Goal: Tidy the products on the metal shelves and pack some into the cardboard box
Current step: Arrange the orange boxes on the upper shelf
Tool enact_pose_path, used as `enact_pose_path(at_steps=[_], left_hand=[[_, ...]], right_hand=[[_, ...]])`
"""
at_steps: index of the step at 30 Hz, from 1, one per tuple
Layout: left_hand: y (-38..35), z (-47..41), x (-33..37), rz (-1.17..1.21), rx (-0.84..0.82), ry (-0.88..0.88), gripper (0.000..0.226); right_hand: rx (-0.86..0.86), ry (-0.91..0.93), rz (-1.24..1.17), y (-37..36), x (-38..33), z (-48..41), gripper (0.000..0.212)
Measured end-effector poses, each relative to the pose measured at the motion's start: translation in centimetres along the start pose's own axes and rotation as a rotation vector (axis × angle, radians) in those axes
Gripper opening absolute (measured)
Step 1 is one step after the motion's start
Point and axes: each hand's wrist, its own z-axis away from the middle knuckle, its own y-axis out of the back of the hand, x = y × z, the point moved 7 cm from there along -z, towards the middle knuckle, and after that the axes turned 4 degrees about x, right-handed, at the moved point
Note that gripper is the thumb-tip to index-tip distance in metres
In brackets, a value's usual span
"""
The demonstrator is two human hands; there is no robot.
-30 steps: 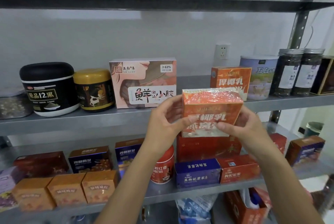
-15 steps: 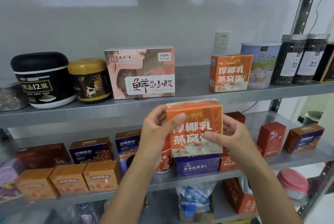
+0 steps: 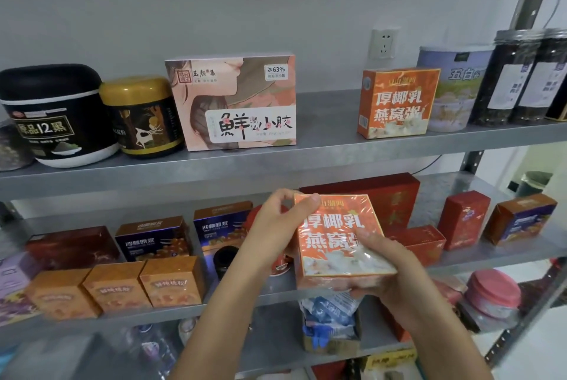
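Observation:
I hold an orange shrink-wrapped box (image 3: 334, 232) with white lettering in both hands, in front of the middle metal shelf (image 3: 306, 287). My left hand (image 3: 276, 223) grips its upper left corner, thumb on the front face. My right hand (image 3: 383, 269) grips its lower right side, fingers curled under it. A matching orange box (image 3: 397, 101) stands on the upper shelf (image 3: 245, 164), to the right of a large pink box (image 3: 233, 103). No cardboard packing box can be made out for certain.
The upper shelf also carries a black tub (image 3: 52, 115), a gold-lidded jar (image 3: 142, 117), a pale tin (image 3: 454, 85) and dark jars (image 3: 518, 75). Red, navy and orange cartons (image 3: 119, 284) crowd the middle shelf. A shelf post (image 3: 472, 161) rises at right.
Both hands have lowered the orange box from level with the upper shelf down to in front of the middle shelf, and its face has tilted up toward me.

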Motion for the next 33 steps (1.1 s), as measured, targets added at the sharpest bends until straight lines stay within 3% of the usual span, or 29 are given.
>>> enact_pose_path(at_steps=[7,13,16,24,29,33], left_hand=[[-0.9,0.3,-1.3,0.056,-0.026,0.038,0.029],[-2.0,2.1,-2.0,0.120,-0.338,-0.130,0.091],[-2.0,2.6,-2.6,0.123,-0.395,-0.214,0.115],[0.2,2.4,-2.7,0.322,-0.130,-0.215,0.105],[-0.8,2.8,-3.4,0.375,-0.192,-0.162,0.099],[-1.8,2.9,-3.2,0.258,-0.254,-0.166,0.089]], right_hand=[[0.036,-0.052,0.040,0.5,0.4,-0.2,0.034],[0.165,-0.151,-0.151,1.0,1.2,0.0,0.051],[0.146,-0.176,-0.170,0.7,1.4,0.2,0.052],[-0.061,-0.296,-0.278,-0.8,1.5,0.8,0.061],[0.050,-0.185,-0.327,-0.7,1.4,0.5,0.046],[0.186,-0.096,-0.387,0.3,1.2,0.2,0.038]])
